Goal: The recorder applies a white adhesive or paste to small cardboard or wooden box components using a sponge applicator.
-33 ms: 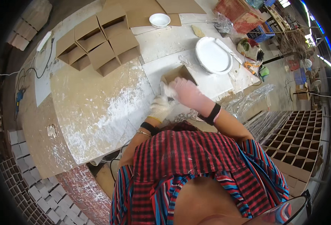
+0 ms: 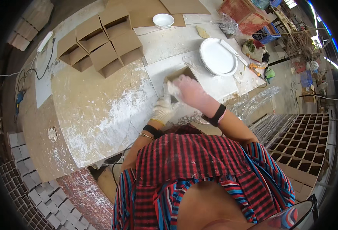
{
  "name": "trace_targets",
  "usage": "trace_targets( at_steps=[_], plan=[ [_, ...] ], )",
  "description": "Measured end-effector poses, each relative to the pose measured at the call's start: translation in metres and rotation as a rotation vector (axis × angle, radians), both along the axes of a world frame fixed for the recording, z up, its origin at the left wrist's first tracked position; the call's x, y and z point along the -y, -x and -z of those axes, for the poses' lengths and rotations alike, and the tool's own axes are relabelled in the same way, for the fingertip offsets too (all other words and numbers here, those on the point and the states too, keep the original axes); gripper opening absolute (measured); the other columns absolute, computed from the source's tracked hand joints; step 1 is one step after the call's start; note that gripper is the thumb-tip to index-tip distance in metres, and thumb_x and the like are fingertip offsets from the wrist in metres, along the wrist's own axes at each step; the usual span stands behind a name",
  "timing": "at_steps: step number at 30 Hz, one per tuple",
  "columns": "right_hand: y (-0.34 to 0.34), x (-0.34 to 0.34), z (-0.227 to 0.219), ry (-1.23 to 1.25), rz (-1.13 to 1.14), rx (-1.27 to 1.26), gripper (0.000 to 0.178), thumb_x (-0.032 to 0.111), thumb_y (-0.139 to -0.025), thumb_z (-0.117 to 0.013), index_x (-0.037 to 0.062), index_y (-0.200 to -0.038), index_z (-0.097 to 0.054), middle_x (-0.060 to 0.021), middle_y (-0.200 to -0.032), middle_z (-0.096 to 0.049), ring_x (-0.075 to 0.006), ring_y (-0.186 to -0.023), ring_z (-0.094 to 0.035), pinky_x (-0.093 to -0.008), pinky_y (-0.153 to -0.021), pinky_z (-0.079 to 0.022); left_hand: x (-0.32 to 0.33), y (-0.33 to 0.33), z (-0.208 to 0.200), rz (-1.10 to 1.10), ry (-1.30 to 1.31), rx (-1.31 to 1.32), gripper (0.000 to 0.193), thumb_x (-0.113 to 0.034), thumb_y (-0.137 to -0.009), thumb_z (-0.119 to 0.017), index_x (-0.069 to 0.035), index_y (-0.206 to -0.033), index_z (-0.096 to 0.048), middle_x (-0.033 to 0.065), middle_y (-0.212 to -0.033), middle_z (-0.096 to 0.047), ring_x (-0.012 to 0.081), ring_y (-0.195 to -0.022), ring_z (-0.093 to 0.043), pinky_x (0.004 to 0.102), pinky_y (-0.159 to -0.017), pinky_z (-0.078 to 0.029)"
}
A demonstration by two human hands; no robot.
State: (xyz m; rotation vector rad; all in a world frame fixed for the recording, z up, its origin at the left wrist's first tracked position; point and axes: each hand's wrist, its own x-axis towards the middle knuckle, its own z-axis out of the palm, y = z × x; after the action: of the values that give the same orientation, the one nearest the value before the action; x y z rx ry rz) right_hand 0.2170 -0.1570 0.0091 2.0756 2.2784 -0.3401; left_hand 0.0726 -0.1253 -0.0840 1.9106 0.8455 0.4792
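Across the middle and upper left of the frame spreads one bench [image 2: 103, 111], its boards smeared with white. Five open brown cardboard boxes [image 2: 107, 57] stand close together on it at the upper left. At the top centre, one white bowl [image 2: 163, 23] sits by brown cardboard sheets [image 2: 146, 13]. Right of centre is one round white tub [image 2: 216, 57] filled with something white, and one flat strip [image 2: 234, 51] lies over its right rim. One yellowish scrap [image 2: 202, 32] lies above the tub.

One more cardboard box [image 2: 185, 73], the one being handled, is on the bench at the centre of the frame, just left of the tub. Two gloved hands meet at its near side: the left hand [image 2: 164, 109] in cream knit, the right hand [image 2: 193, 94] in pink. Fingers of both are bent and overlap there; whether either set is closed on the cardboard or on something white between them, I cannot tell. Each wrist wears one black band [image 2: 216, 115].

At the right edge stands one brown grid of cells [image 2: 303, 143], and at the lower left are pale small boxes [image 2: 56, 203], both too many to count. One blue tool [image 2: 20, 100] shows at the far left.
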Motion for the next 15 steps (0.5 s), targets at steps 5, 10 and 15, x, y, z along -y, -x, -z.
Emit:
trace_targets(
  at_steps=[5,10,15],
  plan=[
    [0.007,-0.027,0.009,0.029,0.067,-0.017,0.037,0.025,-0.081,-0.066,0.0054,-0.11,-0.053,-0.0166,-0.101,-0.056,-0.0317,-0.092,-0.06,-0.0426,-0.076,-0.05,0.002,0.006,-0.021,0.041,-0.132,-0.341,0.105,-0.053,-0.079,-0.066,0.003,-0.146,-0.008,0.0288,-0.138,-0.038,0.0405,-0.122,-0.046,0.0418,-0.1,-0.04],
    [-0.007,-0.047,-0.007,-0.106,0.07,-0.139,0.037,0.023,-0.084,-0.062,0.0041,-0.115,-0.052,-0.0187,-0.1,-0.056,-0.0368,-0.092,-0.059,-0.044,-0.08,-0.048,-0.007,0.01,-0.008,0.006,0.043,-0.192,0.101,-0.051,-0.077,-0.069,-0.001,-0.147,-0.015,0.031,-0.135,-0.041,0.0444,-0.118,-0.048,0.044,-0.098,-0.04],
    [-0.022,-0.064,-0.017,-0.343,0.08,-0.231,0.031,0.022,-0.083,-0.064,0.0055,-0.109,-0.058,-0.0168,-0.1,-0.059,-0.0353,-0.097,-0.059,-0.0438,-0.082,-0.049,-0.013,0.009,-0.009,-0.034,-0.033,-0.088,0.096,-0.051,-0.079,-0.066,-0.001,-0.146,-0.019,0.0294,-0.14,-0.039,0.0441,-0.125,-0.043,0.0424,-0.105,-0.035]
  ],
)
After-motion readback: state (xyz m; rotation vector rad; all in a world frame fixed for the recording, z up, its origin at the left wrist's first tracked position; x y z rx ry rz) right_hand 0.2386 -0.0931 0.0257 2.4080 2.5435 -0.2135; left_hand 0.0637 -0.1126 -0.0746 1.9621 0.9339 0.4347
